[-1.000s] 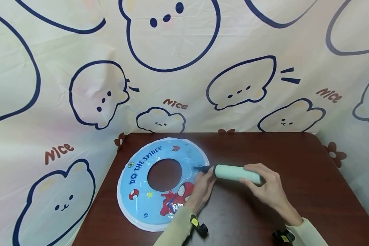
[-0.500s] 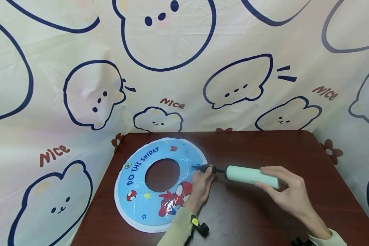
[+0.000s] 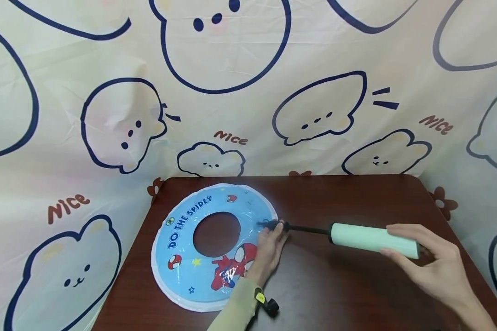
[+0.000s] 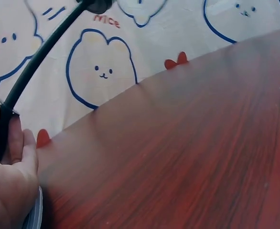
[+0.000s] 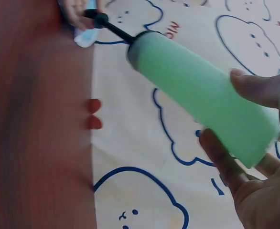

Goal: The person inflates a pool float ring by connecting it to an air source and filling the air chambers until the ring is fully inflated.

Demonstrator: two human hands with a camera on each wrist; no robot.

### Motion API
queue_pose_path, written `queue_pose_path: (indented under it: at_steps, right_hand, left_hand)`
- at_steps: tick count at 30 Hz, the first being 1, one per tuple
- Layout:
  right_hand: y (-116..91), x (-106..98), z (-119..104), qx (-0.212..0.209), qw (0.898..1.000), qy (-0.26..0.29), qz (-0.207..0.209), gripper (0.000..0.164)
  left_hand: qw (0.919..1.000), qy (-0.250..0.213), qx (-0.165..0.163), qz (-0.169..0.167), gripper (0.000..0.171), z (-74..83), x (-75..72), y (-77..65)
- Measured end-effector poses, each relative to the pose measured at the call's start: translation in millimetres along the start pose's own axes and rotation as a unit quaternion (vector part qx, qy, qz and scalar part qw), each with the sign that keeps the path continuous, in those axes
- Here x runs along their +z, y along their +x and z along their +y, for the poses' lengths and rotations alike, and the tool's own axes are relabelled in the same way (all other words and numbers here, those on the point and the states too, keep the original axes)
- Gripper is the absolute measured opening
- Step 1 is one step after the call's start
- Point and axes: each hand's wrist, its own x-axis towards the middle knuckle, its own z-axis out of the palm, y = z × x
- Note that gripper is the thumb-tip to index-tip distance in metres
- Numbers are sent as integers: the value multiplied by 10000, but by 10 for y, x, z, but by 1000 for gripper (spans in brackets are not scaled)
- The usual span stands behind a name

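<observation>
A blue swim ring (image 3: 182,280) with a white edge and cartoon prints lies on the table. At its right side my left hand (image 3: 267,257) pinches the black nozzle end of a hand pump (image 3: 364,236), whose tip meets the ring. How the tip sits at the ring's valve is hidden by the fingers. My right hand (image 3: 435,262) grips the far end of the pump's pale green barrel, thumb on one side and fingers on the other. A long stretch of black rod shows between barrel and nozzle. In the right wrist view the barrel (image 5: 197,90) slants across the picture.
The dark brown wooden table (image 3: 335,294) spans the lower part of the head view. Behind it hangs a cream cloth (image 3: 257,115) with blue-outlined bears. A black camera (image 3: 269,307) is strapped at the left wrist.
My right hand has drawn the green barrel steadily to the right, baring more of the black rod. The left hand keeps its hold at the nozzle, and the ring stays in place.
</observation>
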Motion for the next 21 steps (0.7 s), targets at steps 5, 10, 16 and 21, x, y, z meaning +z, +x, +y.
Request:
queue_pose_path:
  at_steps: [5, 10, 16, 21]
  right_hand:
    - [20, 63, 30, -116, 9999, -40, -24, 63]
    - [83, 220, 30, -711, 9974, -53, 44, 66]
    - [180, 535, 8, -1007, 9948, -77, -149, 62]
    - [234, 821, 67, -891, 9955, 21, -337, 54]
  left_hand:
    - [9994, -121, -123, -293, 59, 20, -55, -5]
    - [9986, -41, -150, -498, 70, 13, -85, -16]
    - [9977, 85, -85, -673, 69, 29, -82, -20]
    - [9955, -103, -163, -925, 66, 36, -86, -11]
